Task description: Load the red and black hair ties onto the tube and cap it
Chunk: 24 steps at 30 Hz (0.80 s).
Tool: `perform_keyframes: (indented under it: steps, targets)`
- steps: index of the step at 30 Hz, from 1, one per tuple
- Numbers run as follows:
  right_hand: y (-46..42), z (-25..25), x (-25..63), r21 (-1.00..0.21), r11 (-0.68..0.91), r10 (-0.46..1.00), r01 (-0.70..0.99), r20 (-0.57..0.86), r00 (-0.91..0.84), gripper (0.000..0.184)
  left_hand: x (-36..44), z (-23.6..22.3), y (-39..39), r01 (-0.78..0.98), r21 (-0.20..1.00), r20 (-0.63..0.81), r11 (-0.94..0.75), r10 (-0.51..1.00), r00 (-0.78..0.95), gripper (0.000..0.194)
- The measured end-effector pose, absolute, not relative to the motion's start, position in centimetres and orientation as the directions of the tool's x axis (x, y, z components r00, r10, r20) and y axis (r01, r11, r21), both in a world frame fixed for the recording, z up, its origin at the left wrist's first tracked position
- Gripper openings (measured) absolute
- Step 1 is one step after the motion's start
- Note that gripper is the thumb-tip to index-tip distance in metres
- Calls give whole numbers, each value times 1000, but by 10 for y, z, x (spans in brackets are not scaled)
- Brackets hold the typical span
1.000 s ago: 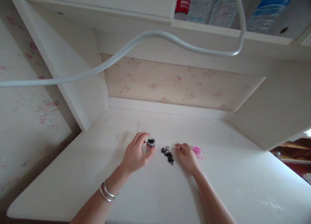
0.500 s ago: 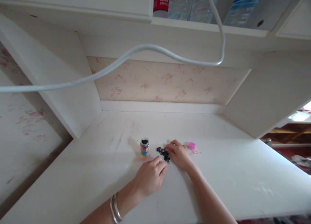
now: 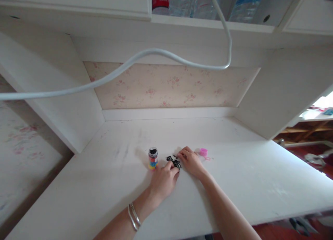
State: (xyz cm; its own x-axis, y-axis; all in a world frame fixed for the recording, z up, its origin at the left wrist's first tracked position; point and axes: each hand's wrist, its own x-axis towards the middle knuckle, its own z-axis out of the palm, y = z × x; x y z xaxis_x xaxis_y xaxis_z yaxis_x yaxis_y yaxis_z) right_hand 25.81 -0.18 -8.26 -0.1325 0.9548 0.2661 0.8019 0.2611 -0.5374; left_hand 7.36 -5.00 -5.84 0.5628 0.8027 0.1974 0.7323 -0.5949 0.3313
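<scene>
On the white desk lies a loose pile of small black bands (image 3: 177, 163), thin and looped in look. My left hand (image 3: 165, 179), with silver bangles at the wrist, has its fingers closed at the near side of the pile, touching it. To the right of the pile is my right hand (image 3: 190, 161), fingers curled and pinched, with a black piece at the fingertips. A small clear jar (image 3: 153, 158) stands upright and uncapped left of the pile; black pieces show at its mouth and coloured ones lower down. Just beyond my right hand rests a pink cap (image 3: 203, 152) with a loop.
A white cable (image 3: 156, 51) hangs across the view in front of me. Above the desk (image 3: 104, 174) is a cabinet shelf with several bottles (image 3: 205, 4). White side panels (image 3: 260, 104) and a floral-papered back wall (image 3: 163, 87) enclose the desk.
My left hand has moved forward and right onto the pile, where its fingers now touch the black bands. A black piece now shows apart at my right fingertips. The view has shifted slightly.
</scene>
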Motion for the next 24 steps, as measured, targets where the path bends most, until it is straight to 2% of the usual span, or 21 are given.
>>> perform_keyframes:
  steps: [8,24]
  targets:
    - [-2,-84,258,-589,225,955,776,291,-56,33,75,-56,-53,749,289,194,-597,802,564,26]
    - [-2,-87,260,-666,211,943,716,330,30,33,66,-56,-51,769,303,242,-562,826,508,21]
